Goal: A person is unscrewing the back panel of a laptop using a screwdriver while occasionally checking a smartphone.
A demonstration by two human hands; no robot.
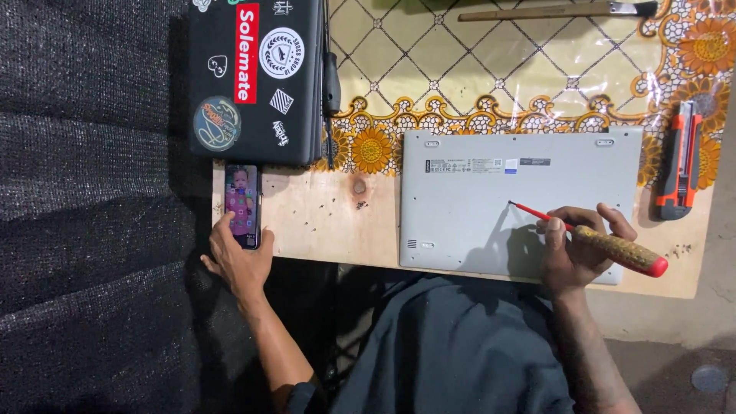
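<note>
A silver laptop (491, 207) lies upside down on a bare wooden board (322, 222), its bottom panel facing up. My right hand (575, 249) grips a screwdriver (613, 245) with a yellow speckled handle and red shaft; its tip rests near the middle of the laptop's bottom panel. My left hand (238, 257) rests at the board's left edge, with the thumb touching the lit screen of a smartphone (242, 205) lying flat there.
A black laptop (253, 77) covered in stickers lies at the back left, with a dark-handled tool (330, 84) beside it. An orange utility knife (681, 161) sits at the right on a floral plastic tablecloth (491, 61). A long wooden-handled tool (552, 11) lies at the back.
</note>
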